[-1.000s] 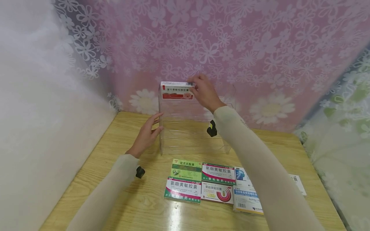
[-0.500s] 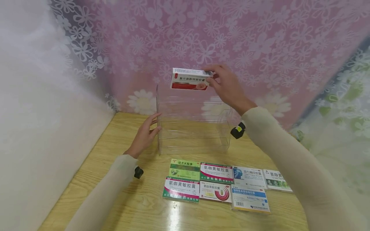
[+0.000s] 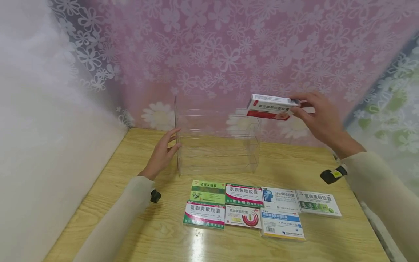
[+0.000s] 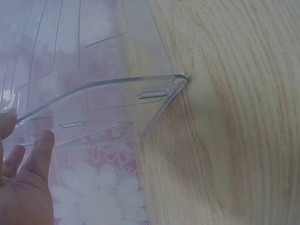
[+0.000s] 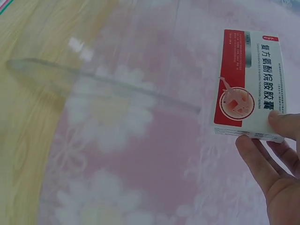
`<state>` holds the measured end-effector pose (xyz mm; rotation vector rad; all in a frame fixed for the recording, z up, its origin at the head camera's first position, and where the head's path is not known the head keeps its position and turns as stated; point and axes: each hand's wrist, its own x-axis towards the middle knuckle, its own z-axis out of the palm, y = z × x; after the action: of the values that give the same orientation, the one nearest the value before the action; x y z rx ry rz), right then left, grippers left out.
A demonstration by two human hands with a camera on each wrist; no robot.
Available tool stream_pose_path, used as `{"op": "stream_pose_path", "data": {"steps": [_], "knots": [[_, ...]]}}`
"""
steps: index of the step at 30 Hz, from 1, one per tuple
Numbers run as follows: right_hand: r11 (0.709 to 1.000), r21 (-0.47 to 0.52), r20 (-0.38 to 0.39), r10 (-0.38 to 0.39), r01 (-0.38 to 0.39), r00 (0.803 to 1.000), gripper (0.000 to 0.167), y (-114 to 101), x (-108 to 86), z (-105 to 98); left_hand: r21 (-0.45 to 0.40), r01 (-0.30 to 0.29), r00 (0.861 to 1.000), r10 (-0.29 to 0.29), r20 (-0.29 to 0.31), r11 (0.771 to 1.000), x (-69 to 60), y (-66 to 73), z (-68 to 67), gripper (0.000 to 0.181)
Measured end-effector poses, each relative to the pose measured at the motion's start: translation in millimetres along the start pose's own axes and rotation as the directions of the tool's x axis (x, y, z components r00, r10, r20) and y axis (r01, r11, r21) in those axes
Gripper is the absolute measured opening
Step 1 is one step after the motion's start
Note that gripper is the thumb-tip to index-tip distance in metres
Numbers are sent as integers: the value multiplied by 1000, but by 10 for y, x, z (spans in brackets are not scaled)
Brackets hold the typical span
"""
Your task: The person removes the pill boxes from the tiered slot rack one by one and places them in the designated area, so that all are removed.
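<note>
My right hand (image 3: pixel 322 118) pinches one end of a white and red medicine box (image 3: pixel 270 107) between thumb and fingers. The box is in the air, to the right of a clear plastic tiered rack (image 3: pixel 217 160). In the right wrist view the medicine box (image 5: pixel 248 82) shows its printed front, with the thumb on that face and fingers underneath. At the rack's left side, my left hand (image 3: pixel 160 154) holds the side panel. The left wrist view has the thumb at one edge of the panel (image 4: pixel 112 96) and the fingertips (image 4: pixel 44 140) at the other.
Several medicine boxes lie flat in two rows in front of the rack, among them a green box (image 3: pixel 208 191), a blue and white box (image 3: pixel 282 224) and a white and green box (image 3: pixel 319 203). The wooden table (image 3: pixel 157 233) meets flowered cloth (image 3: pixel 209 54) behind.
My right hand has lifted the white and red medicine box off the rack's top and carried it right, then lower. My left hand stays at the rack's left side.
</note>
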<state>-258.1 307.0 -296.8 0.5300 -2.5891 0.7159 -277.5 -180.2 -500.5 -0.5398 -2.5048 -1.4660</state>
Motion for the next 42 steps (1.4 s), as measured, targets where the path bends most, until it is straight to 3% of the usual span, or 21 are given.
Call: {"op": "stream_pose_path", "data": {"steps": [5, 13, 18, 22, 24, 26, 29, 31, 33, 36, 38, 42], "knots": [[997, -19, 28, 72, -72, 997, 41, 363, -429, -210, -6, -1, 1000, 1, 4, 1000, -19, 12, -23, 64], [975, -164, 90, 163, -147, 983, 42, 806, -1140, -398, -12, 17, 1000, -17, 3, 1000, -52, 29, -59, 62], [964, -192, 178, 217, -182, 960, 42, 1044, -1548, -451, -11, 27, 1000, -27, 2, 1000, -67, 77, -73, 64], [957, -165, 281, 278, -239, 919, 40, 1242, -1853, -469, 1, 23, 1000, -23, -2, 1000, -63, 81, -74, 64], [952, -121, 342, 307, -283, 888, 40, 1360, -2017, -449, 4, 20, 1000, -20, -1, 1000, -60, 72, -72, 64], [942, -63, 426, 325, -330, 845, 41, 1483, -2174, -432, 4, 17, 1000, -17, 1, 1000, -58, 63, -71, 64], [903, 58, 582, 316, -426, 749, 39, 1673, -2344, -417, 5, 14, 1000, -14, 3, 1000, -54, 58, -73, 64], [852, 131, 692, 287, -507, 662, 34, 1783, -2415, -411, 6, 13, 1000, -13, 0, 1000, -54, 65, -74, 64], [780, 193, 779, 247, -596, 576, 34, 1872, -2463, -387, 7, 14, 1000, -14, -3, 1000, -55, 78, -77, 65], [684, 223, 852, 210, -694, 480, 36, 1947, -2540, -307, 2, 12, 1000, -12, -3, 1000, -60, 93, -79, 66], [646, 227, 872, 197, -729, 447, 39, 1969, -2589, -243, 1, 12, 1000, -12, -1, 1000, -60, 92, -77, 66], [636, 213, 879, 207, -741, 430, 42, 1981, -2674, -140, 1, 14, 1000, -14, 0, 1000, -57, 81, -71, 65]]}}
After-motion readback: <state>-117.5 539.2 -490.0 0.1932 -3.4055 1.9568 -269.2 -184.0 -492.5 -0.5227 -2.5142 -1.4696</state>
